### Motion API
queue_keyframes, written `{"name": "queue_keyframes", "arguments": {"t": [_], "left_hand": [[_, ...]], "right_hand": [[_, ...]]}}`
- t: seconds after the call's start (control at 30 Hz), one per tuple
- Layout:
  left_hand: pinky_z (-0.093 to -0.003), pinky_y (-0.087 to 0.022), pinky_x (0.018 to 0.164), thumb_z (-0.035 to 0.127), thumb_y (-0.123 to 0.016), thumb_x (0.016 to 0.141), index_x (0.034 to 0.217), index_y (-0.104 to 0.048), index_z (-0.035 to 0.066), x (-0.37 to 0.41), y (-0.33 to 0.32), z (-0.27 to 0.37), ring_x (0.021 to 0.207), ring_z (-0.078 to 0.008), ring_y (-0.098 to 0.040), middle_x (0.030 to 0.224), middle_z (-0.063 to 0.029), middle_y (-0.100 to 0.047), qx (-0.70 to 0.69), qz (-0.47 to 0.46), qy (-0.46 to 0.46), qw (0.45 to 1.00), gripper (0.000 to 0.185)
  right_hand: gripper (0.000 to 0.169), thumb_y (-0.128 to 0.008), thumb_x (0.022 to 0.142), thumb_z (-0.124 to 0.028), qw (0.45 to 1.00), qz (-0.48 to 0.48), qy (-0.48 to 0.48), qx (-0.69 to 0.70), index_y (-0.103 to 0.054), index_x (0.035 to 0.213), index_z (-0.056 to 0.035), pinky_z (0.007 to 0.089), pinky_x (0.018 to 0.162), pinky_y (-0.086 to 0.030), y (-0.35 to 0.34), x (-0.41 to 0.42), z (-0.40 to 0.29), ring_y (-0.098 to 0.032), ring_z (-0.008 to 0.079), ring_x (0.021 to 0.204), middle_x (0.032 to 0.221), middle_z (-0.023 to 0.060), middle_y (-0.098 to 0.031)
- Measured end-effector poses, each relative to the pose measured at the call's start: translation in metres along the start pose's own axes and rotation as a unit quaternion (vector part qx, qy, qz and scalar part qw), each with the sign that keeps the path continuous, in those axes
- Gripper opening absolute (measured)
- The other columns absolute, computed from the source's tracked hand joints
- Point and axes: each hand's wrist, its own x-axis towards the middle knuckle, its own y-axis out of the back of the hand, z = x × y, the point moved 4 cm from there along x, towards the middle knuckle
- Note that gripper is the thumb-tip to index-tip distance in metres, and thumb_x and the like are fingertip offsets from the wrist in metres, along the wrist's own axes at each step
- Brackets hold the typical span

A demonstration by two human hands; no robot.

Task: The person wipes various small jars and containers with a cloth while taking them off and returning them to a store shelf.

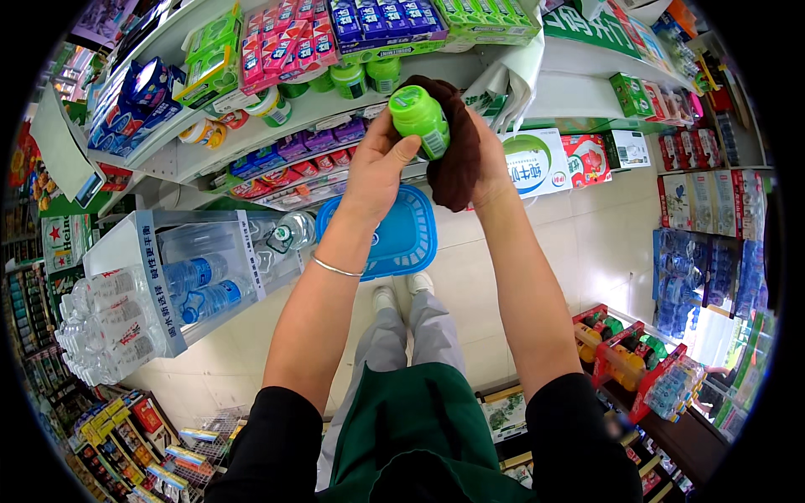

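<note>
My left hand [379, 165] grips a bright green plastic gum bottle [420, 119] around its side, with the thumb across the lower front. Its green lid is on, and the bottle tilts up and to the left. Behind and beside it, my right hand [489, 163] holds a dark brown cloth [454, 170] that is bunched against the bottle's right side. The fingers of my right hand are hidden by the cloth. Just beyond my hands, more green gum bottles [348, 80] stand on the white shelf [302, 129].
Gum boxes [289, 44] fill the shelf above. A blue plastic basket [402, 242] sits below my hands, by my feet. To the left stands a rack of water bottles [207, 295]. Milk cartons [534, 162] are at right. A drinks display [629, 358] is at lower right.
</note>
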Motion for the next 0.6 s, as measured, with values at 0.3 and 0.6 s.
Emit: {"name": "queue_keyframes", "arguments": {"t": [0.3, 0.6], "left_hand": [[-0.0326, -0.045, 0.102, 0.002, -0.068, 0.089, 0.143, -0.044, 0.004, 0.011, -0.001, 0.002, 0.117, -0.0201, -0.057, 0.129, -0.0091, -0.06, 0.167, 0.041, -0.091, 0.981, 0.06], [-0.0336, -0.047, 0.098, 0.002, -0.069, 0.087, 0.137, -0.046, 0.001, 0.009, -0.007, -0.003, 0.115, -0.0218, -0.06, 0.128, -0.0119, -0.061, 0.419, 0.094, -0.155, 0.89, 0.055]], "right_hand": [[0.05, -0.054, 0.101, -0.044, 0.997, 0.0, -0.02, 0.075, -0.049, 0.138, -0.0109, 0.0404, 0.103, -0.047, -0.002, -0.012, 0.021, -0.056, 0.0241, 0.121, 0.134, 0.0072, -0.057], [0.036, -0.065, 0.095, -0.022, 0.882, 0.227, 0.146, -0.387, -0.059, 0.123, 0.0002, 0.0315, 0.085, -0.051, 0.02, 0.009, -0.007, -0.063, 0.0187, 0.098, 0.111, 0.0133, -0.066]]}}
